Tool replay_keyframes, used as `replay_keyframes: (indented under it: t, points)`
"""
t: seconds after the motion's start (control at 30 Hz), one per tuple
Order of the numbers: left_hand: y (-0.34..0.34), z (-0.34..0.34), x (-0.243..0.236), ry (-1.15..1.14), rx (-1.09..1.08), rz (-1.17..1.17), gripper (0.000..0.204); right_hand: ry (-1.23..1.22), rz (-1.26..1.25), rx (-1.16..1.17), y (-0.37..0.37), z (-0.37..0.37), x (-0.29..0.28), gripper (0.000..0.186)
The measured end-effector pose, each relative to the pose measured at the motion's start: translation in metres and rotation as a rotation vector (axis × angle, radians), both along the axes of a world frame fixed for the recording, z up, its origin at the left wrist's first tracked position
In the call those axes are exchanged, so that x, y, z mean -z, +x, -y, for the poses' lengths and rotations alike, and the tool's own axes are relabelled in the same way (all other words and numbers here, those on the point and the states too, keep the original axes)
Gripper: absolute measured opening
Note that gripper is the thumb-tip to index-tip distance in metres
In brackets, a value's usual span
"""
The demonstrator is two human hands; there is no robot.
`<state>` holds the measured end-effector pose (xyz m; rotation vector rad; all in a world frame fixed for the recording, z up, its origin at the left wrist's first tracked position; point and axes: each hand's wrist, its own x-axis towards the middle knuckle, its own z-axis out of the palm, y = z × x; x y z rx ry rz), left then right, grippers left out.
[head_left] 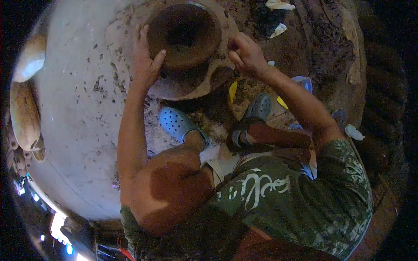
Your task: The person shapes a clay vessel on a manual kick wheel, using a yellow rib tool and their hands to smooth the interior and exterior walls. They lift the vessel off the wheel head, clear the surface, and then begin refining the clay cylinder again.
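A dark, round clay vessel point(185, 56) with a wide rim and hollow middle sits on a broad round base point(183, 87) at the top centre. My left hand point(148, 58) lies against the vessel's left side, fingers stretched out and thumb apart at the rim. Just beyond the right rim, my right hand point(246, 56) is closed with curled fingers; what it may hold is hidden.
My feet in blue point(174, 122) and grey clogs point(259, 106) are below the vessel. Yellow pieces point(233, 90), a pale container point(305, 83) and white scraps point(278, 29) lie on the muddy right. Several large tan cylindrical objects point(24, 113) line the far left.
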<state>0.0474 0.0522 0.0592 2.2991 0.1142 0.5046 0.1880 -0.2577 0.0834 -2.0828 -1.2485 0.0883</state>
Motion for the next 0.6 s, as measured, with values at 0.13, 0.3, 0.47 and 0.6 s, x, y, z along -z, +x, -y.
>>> replay_keyframes:
  t: [0.13,0.3,0.47,0.6]
  points:
    - [-0.011,0.023,-0.016,-0.377,-0.234,-0.098,0.078,-0.091,-0.392,0.278,-0.024,-0.009,-0.018,0.023]
    - [-0.011,0.03,0.001,-0.378,-0.314,-0.131,0.076,-0.198,-0.982,0.371,-0.04,-0.021,-0.011,0.03]
    - [-0.009,0.036,-0.017,-0.352,-0.361,-0.211,0.065,-0.103,-0.906,0.343,-0.038,-0.022,-0.022,0.027]
    - [-0.008,0.032,-0.008,-0.326,-0.333,-0.152,0.061,-0.027,-0.547,0.295,-0.011,0.008,0.004,0.023]
